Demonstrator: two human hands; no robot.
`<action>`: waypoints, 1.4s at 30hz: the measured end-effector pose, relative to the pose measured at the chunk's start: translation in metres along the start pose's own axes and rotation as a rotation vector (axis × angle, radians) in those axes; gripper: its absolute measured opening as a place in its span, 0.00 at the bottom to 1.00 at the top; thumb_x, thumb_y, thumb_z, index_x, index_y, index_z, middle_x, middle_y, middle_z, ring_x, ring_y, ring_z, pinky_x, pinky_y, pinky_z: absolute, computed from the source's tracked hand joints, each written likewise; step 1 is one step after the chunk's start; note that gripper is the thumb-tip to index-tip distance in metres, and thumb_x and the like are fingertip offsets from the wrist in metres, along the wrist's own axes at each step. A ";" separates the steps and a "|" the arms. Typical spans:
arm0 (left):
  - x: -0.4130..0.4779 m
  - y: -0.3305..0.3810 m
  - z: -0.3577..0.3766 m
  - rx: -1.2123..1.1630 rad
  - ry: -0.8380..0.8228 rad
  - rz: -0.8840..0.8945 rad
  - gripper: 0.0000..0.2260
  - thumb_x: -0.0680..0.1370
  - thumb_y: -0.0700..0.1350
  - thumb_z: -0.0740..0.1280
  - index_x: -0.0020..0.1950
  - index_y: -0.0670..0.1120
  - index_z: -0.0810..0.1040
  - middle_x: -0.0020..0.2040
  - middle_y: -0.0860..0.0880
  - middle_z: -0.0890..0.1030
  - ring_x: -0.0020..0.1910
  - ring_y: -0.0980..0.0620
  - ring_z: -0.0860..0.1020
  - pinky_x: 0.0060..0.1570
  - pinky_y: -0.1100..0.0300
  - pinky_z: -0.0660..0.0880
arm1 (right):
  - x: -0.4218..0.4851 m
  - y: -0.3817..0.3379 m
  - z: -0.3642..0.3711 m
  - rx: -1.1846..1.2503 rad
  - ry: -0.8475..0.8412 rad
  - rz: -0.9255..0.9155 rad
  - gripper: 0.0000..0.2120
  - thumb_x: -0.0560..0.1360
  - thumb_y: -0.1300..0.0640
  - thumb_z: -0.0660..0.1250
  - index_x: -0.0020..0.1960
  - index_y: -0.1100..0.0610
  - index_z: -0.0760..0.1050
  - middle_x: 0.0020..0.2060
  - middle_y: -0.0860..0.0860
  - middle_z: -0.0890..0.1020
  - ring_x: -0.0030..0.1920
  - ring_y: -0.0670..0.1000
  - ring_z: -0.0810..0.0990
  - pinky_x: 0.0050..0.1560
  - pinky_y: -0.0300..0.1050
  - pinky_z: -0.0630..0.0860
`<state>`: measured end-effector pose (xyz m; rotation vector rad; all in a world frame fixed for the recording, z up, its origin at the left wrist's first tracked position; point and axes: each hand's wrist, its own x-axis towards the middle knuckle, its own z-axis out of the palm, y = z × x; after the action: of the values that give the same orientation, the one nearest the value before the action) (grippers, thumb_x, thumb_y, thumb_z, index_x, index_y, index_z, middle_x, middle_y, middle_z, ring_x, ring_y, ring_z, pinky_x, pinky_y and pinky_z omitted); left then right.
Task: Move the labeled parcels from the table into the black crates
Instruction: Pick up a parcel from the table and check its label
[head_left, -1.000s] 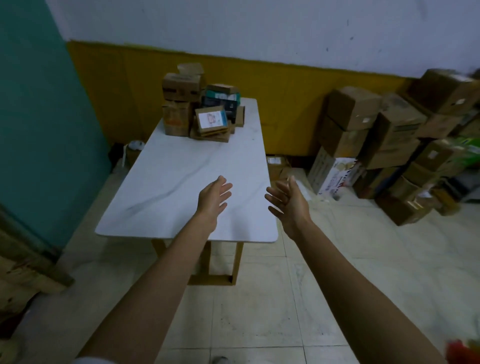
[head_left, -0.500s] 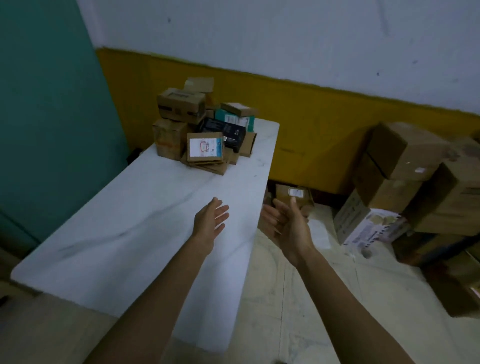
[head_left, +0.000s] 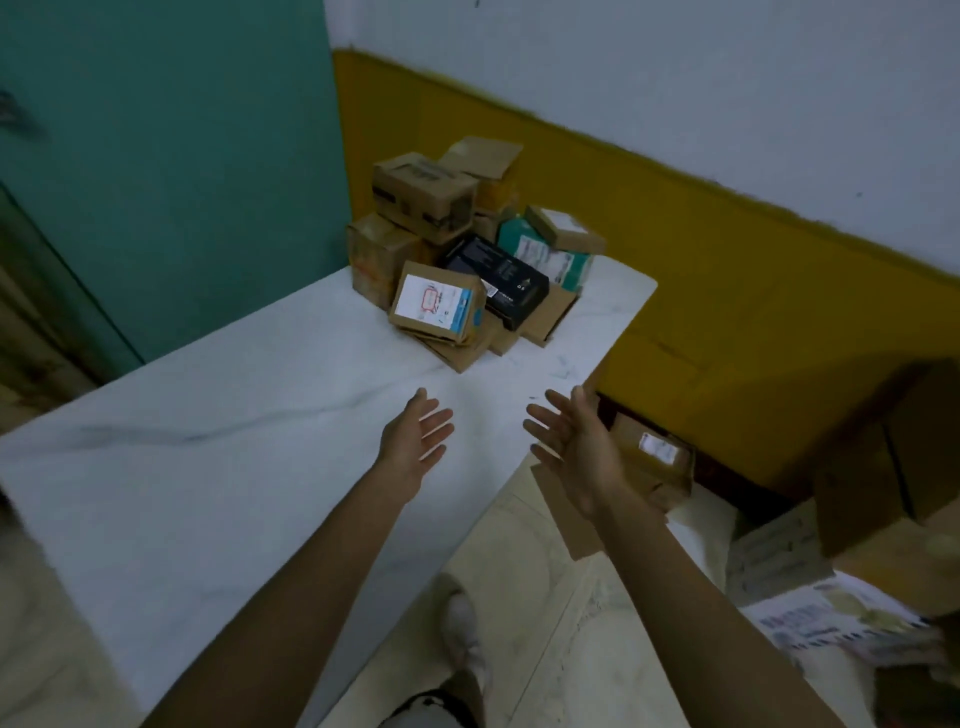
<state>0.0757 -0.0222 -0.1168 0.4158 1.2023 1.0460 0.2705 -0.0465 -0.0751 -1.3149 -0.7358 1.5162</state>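
Both hands empty with fingers spread, left hand (head_left: 415, 441) over the white table (head_left: 218, 467), right hand (head_left: 576, 447) past its right edge. Labeled parcels (head_left: 467, 260) are piled at the far corner, bare tabletop between.

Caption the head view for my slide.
Open left hand and right hand reach toward labeled parcels piled at the far end of the white table.

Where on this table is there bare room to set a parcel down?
The white table is bare from its near edge up to the parcel pile, including beneath the left hand. The far end by the yellow wall is crowded; only its right corner is bare.
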 end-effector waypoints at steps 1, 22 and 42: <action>0.014 0.003 0.004 -0.019 0.016 0.002 0.17 0.80 0.58 0.59 0.61 0.47 0.75 0.55 0.49 0.80 0.54 0.51 0.78 0.58 0.55 0.70 | 0.018 -0.008 0.000 -0.028 -0.019 0.006 0.20 0.81 0.41 0.53 0.64 0.51 0.73 0.59 0.51 0.81 0.58 0.50 0.79 0.61 0.51 0.73; 0.207 0.069 0.046 -0.271 0.460 -0.020 0.15 0.79 0.54 0.64 0.62 0.48 0.72 0.57 0.46 0.78 0.53 0.49 0.78 0.51 0.55 0.74 | 0.314 -0.078 0.061 -0.422 -0.099 -0.140 0.05 0.79 0.55 0.64 0.51 0.52 0.78 0.51 0.53 0.81 0.54 0.52 0.78 0.49 0.38 0.74; 0.226 0.095 0.041 0.486 0.710 0.082 0.08 0.76 0.50 0.69 0.53 0.50 0.78 0.48 0.50 0.83 0.45 0.53 0.81 0.40 0.61 0.77 | 0.366 -0.044 0.096 -0.891 -0.735 -0.025 0.12 0.80 0.55 0.62 0.63 0.50 0.73 0.61 0.52 0.79 0.58 0.55 0.81 0.52 0.53 0.81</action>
<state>0.0702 0.2231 -0.1564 0.4853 2.1094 0.9935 0.2069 0.3207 -0.1523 -1.3010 -2.0603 1.7227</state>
